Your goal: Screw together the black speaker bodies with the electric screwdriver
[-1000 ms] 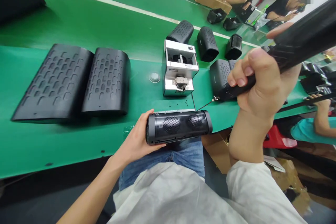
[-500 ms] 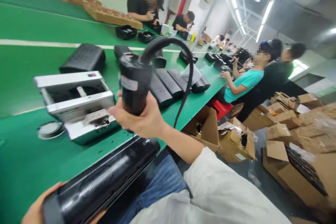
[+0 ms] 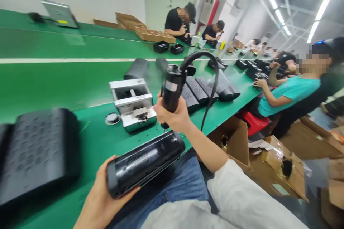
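Observation:
My left hand grips the near end of a long black speaker body, held against the front edge of the green bench over my lap. My right hand is wrapped round a black electric screwdriver, held upright with its tip down at the speaker's far end. A black cable loops from the top of the tool. Just behind the tool sits a silver screw feeder.
A black grille cover lies at the near left. A small round cap sits left of the feeder. More black covers lie to the right. Other people work along the bench. Cardboard boxes stand on the floor.
The view has swung back to the left and pulled away, so the speaker and the grille cover show more fully. Both hands keep their grips; the screwdriver stays upright over the speaker's far end.

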A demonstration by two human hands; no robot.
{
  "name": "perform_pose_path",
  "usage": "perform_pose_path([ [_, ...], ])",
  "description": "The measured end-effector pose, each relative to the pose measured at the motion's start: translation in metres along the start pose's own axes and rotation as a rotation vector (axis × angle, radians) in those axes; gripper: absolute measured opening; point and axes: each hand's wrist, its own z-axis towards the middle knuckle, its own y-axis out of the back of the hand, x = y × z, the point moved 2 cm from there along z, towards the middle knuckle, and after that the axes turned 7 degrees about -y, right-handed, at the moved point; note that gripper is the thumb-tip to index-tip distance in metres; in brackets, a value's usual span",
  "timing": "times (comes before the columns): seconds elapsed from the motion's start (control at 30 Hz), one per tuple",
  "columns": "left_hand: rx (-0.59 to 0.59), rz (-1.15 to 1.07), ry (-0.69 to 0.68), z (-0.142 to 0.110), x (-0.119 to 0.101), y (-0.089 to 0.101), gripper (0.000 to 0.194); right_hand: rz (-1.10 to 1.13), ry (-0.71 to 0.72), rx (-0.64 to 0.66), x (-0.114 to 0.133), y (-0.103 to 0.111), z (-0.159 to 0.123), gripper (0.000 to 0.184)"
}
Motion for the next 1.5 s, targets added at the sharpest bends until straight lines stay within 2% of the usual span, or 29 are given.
perform_pose_path([
  [0.1,-0.014,0.007,0.038,0.0,-0.019,-0.006,0.098,0.032,0.07,0.063,0.017,-0.001,0.001,0.068],
  [0.2,0.008,-0.017,0.011,0.001,-0.026,-0.006,0.103,0.015,0.219,0.098,0.045,0.003,0.002,0.058],
  [0.3,0.03,-0.052,0.0,0.001,-0.03,-0.004,0.106,-0.018,0.431,-0.02,0.07,0.004,0.013,0.051],
  [0.37,0.031,-0.072,0.007,0.001,-0.033,-0.003,0.11,-0.048,0.533,-0.119,0.074,-0.003,0.026,0.048],
  [0.47,0.031,-0.093,0.023,0.001,-0.037,-0.004,0.113,-0.047,0.587,-0.169,0.06,-0.022,0.052,0.046],
  [0.63,0.029,-0.105,0.025,-0.001,-0.037,-0.004,0.117,-0.006,0.663,-0.13,0.025,-0.049,0.089,0.051],
  [0.77,0.043,-0.107,0.023,-0.001,-0.036,-0.004,0.119,-0.048,0.635,-0.16,0.008,-0.057,0.103,0.048],
  [0.97,0.047,-0.102,0.04,0.0,-0.039,-0.002,0.117,-0.08,0.584,-0.158,0.0,-0.056,0.109,0.05],
  [1.1,0.053,-0.107,0.044,0.0,-0.04,-0.002,0.117,-0.098,0.515,-0.114,0.004,-0.045,0.102,0.055],
  [1.23,0.061,-0.101,0.035,0.0,-0.037,-0.003,0.117,-0.077,0.457,-0.11,0.03,-0.02,0.074,0.053],
  [1.4,0.072,-0.091,0.025,0.0,-0.032,-0.006,0.117,-0.139,0.482,-0.225,0.078,0.013,0.025,0.032],
  [1.5,0.06,-0.079,0.025,0.0,-0.031,-0.005,0.116,-0.16,0.493,-0.263,0.091,0.023,0.007,0.024],
])
